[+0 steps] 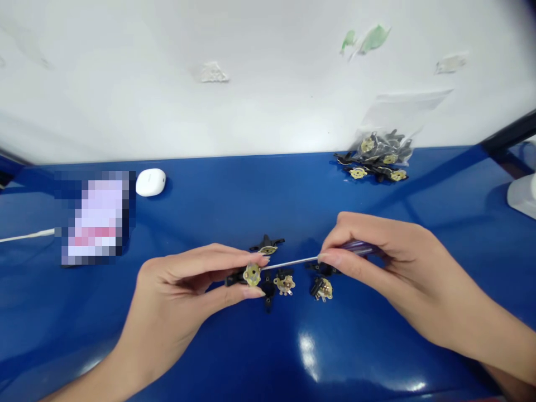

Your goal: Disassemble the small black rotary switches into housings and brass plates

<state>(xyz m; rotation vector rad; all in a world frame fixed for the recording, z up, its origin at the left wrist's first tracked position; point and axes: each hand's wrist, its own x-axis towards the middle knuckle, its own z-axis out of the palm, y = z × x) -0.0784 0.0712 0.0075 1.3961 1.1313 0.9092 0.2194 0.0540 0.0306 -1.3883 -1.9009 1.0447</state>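
Between thumb and fingers, my left hand (184, 285) pinches a small black part with a round brass-coloured plate (252, 274) facing me. My right hand (389, 268) is closed around the purple handle of a screwdriver (293, 262). Its thin metal shaft points left, and the tip reaches the edge of the brass plate; whether it sits in a slot I cannot tell. Just below the shaft lie a brass-plated piece (285, 283), a black bracket (268, 293) and another brass-plated piece (322, 288). Behind my left fingertips rests a black part with a brass plate (268, 245).
At the back right, a clear plastic bag (387, 142) holds several similar parts, with more parts (368, 169) before it. A white earbud case (151, 182) sits left, beside a pixelated phone-like object (98, 218) and white cable (29, 236). A whitish container (522, 195) stands far right.
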